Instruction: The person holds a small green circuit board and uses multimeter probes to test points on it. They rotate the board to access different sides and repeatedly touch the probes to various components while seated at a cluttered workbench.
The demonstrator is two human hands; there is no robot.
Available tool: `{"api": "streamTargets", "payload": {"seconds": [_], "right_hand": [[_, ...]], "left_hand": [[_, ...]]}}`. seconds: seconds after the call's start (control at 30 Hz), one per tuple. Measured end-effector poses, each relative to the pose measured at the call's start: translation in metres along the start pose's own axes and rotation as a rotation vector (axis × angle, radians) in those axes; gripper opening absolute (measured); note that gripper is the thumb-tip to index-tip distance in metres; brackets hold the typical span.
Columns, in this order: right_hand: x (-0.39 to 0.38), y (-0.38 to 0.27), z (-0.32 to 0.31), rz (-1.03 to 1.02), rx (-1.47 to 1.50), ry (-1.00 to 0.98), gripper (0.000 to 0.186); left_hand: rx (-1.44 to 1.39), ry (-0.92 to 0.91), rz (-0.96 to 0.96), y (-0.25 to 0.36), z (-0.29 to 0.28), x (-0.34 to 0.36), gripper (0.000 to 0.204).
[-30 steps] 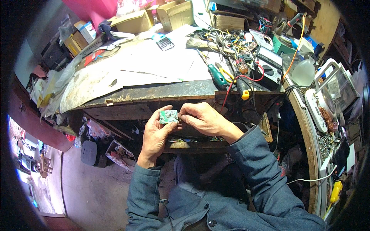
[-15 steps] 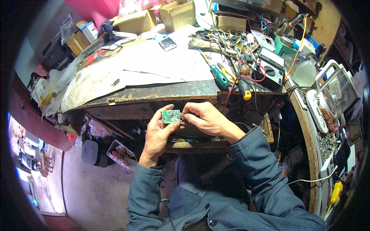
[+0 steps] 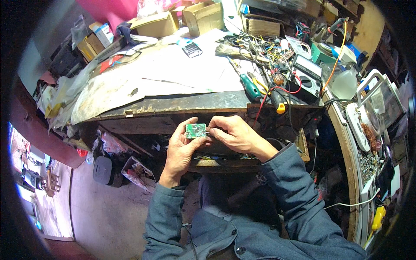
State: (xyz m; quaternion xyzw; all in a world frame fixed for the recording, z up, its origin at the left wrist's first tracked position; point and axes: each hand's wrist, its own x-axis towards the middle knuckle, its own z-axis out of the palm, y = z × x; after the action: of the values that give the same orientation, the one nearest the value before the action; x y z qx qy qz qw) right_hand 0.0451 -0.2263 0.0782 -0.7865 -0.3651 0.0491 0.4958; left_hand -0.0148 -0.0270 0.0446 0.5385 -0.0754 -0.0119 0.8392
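Observation:
A small green circuit board [image 3: 196, 131] is held up in front of the bench edge, its soldered side facing me. My left hand [image 3: 179, 145] grips it between thumb and fingers at its left and lower edges. At the board's right edge, my right hand [image 3: 232, 135] is closed in a pinch, fingertips touching or nearly touching the board. What sits between those fingertips is too small to make out. Below the hands, an open drawer [image 3: 225, 165] holds small loose bits.
White paper [image 3: 173, 73] covers the workbench. Toward its right lie a green-handled screwdriver [image 3: 250, 88], pliers [image 3: 260, 83], a multimeter [image 3: 307, 78] with red and black leads and a tangle of wires [image 3: 268, 54]. Cardboard boxes [image 3: 156, 25] stand behind; a power strip [image 3: 357, 125] lies at right.
The view has shifted slightly, so the whole scene sits a little further right and lower. Both hands keep the same hold at the board, which looks tilted a touch differently.

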Motion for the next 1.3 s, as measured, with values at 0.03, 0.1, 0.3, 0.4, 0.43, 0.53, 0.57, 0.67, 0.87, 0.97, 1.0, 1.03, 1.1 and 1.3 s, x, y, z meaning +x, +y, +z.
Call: {"api": "streamTargets", "payload": {"seconds": [0.03,0.1,0.3,0.4,0.43,0.53,0.57,0.67,0.87,0.97,1.0,1.03,1.1,1.3], "right_hand": [[-0.0005,0.0001,-0.0007,0.007,-0.005,0.001,0.02],[0.0002,-0.0005,0.0,0.003,0.007,-0.007,0.02],[-0.0003,0.0009,0.0003,-0.006,0.007,0.0,0.02],[0.0002,0.0017,0.0011,-0.027,0.016,0.002,0.02],[0.0001,0.0017,0.0012,-0.035,0.025,0.001,0.02],[0.0,-0.0025,-0.0007,0.0,0.006,-0.014,0.02],[-0.0001,-0.0026,-0.0007,0.004,0.012,-0.013,0.02],[-0.0003,-0.0012,-0.0006,0.002,0.029,-0.01,0.02],[-0.0003,-0.0005,-0.0005,-0.013,-0.002,-0.007,0.021],[-0.0006,-0.0006,-0.0007,-0.02,-0.005,0.001,0.021],[-0.0004,-0.0001,-0.0005,-0.017,0.002,-0.001,0.021],[-0.0002,0.0005,-0.0003,-0.015,0.009,-0.004,0.021],[-0.0001,0.0025,0.0003,-0.034,0.008,0.003,0.021],[0.0001,0.0058,0.0022,-0.046,0.032,0.006,0.021]], "left_hand": [[-0.003,-0.006,0.008,-0.0009,-0.0007,0.0001,0.058],[-0.007,-0.015,0.024,-0.0036,-0.0033,-0.0003,0.059],[0.034,-0.006,0.008,0.0006,-0.0002,-0.0008,0.059],[0.021,-0.004,0.023,-0.0007,-0.0006,-0.0013,0.059],[0.02,-0.004,0.023,-0.0011,-0.0002,-0.0014,0.059],[0.025,0.002,0.02,-0.0004,-0.0004,-0.0021,0.058],[0.03,0.005,0.017,-0.0004,-0.0003,-0.0013,0.058],[0.031,0.007,0.015,-0.0013,-0.0012,-0.001,0.058],[0.048,0.006,0.021,-0.001,-0.0009,-0.0017,0.058],[0.051,0.004,0.02,-0.0013,-0.0009,-0.0014,0.058],[0.05,0.003,0.02,-0.0015,-0.0012,-0.0013,0.058],[0.047,0.002,0.021,-0.0013,-0.001,-0.0013,0.058],[0.043,0.0,0.022,-0.0009,-0.0005,-0.0015,0.058],[0.059,0.007,0.025,-0.0006,0.0001,-0.0018,0.055]]}}
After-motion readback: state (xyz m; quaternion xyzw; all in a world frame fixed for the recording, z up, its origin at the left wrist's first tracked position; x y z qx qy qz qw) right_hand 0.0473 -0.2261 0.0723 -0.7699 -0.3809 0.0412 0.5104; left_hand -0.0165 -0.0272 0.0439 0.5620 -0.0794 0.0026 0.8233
